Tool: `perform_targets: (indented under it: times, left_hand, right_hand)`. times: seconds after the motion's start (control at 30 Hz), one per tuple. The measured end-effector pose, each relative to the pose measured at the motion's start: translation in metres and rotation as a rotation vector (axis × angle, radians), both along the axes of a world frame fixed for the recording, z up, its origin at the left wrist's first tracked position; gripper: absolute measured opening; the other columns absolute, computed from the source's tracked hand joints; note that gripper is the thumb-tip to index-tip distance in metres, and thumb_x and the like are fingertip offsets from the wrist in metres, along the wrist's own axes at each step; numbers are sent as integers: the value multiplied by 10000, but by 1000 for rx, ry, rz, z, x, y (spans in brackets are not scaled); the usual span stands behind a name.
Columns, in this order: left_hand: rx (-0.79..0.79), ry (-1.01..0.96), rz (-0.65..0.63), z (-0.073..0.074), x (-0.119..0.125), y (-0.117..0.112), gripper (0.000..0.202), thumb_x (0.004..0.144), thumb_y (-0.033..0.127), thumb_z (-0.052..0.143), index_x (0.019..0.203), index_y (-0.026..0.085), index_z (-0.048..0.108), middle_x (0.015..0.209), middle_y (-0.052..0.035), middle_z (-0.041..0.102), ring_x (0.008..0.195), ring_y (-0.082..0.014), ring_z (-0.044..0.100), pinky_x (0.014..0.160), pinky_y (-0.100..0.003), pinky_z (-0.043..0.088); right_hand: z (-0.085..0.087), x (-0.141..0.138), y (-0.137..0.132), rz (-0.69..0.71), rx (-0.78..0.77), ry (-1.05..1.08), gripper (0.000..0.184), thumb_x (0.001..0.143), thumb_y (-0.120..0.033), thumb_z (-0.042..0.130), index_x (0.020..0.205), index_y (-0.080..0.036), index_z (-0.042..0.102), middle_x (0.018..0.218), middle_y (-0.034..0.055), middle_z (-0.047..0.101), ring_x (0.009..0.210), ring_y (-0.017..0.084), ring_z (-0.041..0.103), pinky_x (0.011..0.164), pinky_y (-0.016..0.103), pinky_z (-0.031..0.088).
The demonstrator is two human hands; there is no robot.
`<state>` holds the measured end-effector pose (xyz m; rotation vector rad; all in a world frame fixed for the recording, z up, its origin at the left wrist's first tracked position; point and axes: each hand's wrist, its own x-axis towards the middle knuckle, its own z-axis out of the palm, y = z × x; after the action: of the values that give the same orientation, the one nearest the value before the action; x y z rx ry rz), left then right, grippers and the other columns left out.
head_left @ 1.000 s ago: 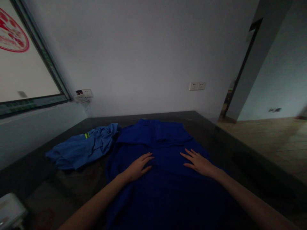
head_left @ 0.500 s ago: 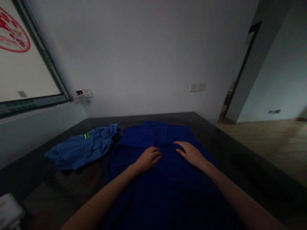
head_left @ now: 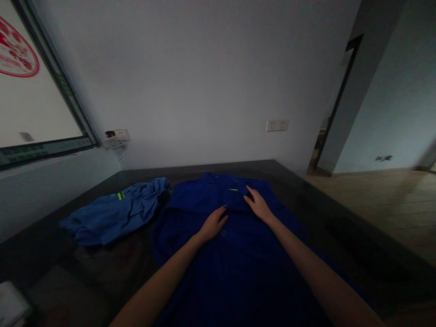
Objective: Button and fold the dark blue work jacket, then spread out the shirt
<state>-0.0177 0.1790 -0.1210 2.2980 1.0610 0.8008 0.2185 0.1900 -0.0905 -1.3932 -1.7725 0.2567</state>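
A dark blue work jacket (head_left: 235,254) lies spread on the black tabletop, its collar at the far end and its lower part towards me. My left hand (head_left: 213,225) rests on the front of the jacket near the middle, thumb apart from the stretched fingers. Farther up, on the chest, is my right hand (head_left: 258,204), its index finger and thumb apart against the cloth. Beside its fingertips shows a small yellow-green strip (head_left: 233,189). A round button (head_left: 224,233) is visible just right of my left hand.
A lighter blue folded garment (head_left: 119,213) with a yellow-green patch lies left of the jacket on the black table (head_left: 252,167). A white object (head_left: 12,302) stands at the near left edge. Wall sockets (head_left: 277,125) sit above the far edge, and a window (head_left: 41,104) is at left.
My right hand has moved up the chest of the jacket, and the yellow-green strip there now shows. My left hand has shifted only slightly. The button has come into view.
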Motion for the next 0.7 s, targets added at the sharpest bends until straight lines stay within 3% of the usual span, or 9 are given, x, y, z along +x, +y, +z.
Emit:
perform_targets:
  times: [0.13, 0.23, 0.3, 0.4, 0.5, 0.6, 0.7]
  left_hand:
    - [-315, -593, 202, 13, -13, 17, 395, 856, 330, 510, 1237, 227, 538, 1364, -81, 503, 1306, -248, 399, 1086, -432, 300]
    - [-423, -1162, 227, 43, -34, 27, 295, 814, 278, 568, 1103, 219, 586, 1203, -85, 616, 1138, -231, 558, 996, -412, 399]
    - [-348, -1323, 205, 69, -53, 31, 221, 798, 268, 576, 1014, 225, 577, 1071, -39, 657, 978, -171, 619, 925, -357, 455]
    - [-217, -1440, 216, 105, -84, 30, 202, 784, 212, 578, 970, 267, 523, 961, 49, 641, 874, -91, 612, 883, -267, 469]
    - [26, -1508, 275, 129, -112, 23, 384, 745, 99, 588, 1034, 308, 446, 1002, 96, 610, 915, -75, 594, 892, -250, 462]
    - [227, -1408, 352, 138, -131, 17, 470, 749, 72, 579, 1110, 297, 380, 1052, 101, 588, 999, -80, 570, 923, -231, 439]
    - [331, -1210, 483, 136, -134, 17, 498, 788, 121, 543, 1201, 273, 309, 1090, 56, 585, 1022, -98, 576, 921, -232, 447]
  right_hand:
    - [24, 44, -4, -228, 153, 251, 597, 859, -511, 389, 1340, -161, 446, 1292, 137, 531, 1200, 270, 477, 1008, 460, 363]
    - [28, 71, -8, -360, 205, 351, 608, 843, -485, 413, 1340, -136, 434, 1246, 137, 553, 1149, 275, 504, 961, 477, 396]
    - [27, 81, -9, -411, 252, 376, 610, 819, -453, 450, 1326, -115, 439, 1262, 148, 535, 1152, 273, 498, 967, 470, 391]
    - [27, 82, -11, -415, 320, 360, 595, 781, -388, 500, 1306, -112, 452, 1303, 158, 499, 1170, 261, 483, 1002, 447, 367]
    - [33, 72, -17, -365, 340, 313, 570, 778, -329, 495, 1303, -111, 457, 1302, 159, 495, 1168, 252, 481, 1016, 428, 360]
    - [39, 59, -25, -330, 340, 279, 526, 814, -293, 441, 1318, -142, 447, 1316, 141, 479, 1183, 243, 466, 997, 411, 388]
    - [38, 52, -26, -273, 331, 240, 490, 839, -273, 413, 1318, -174, 446, 1335, 121, 457, 1191, 234, 459, 925, 373, 455]
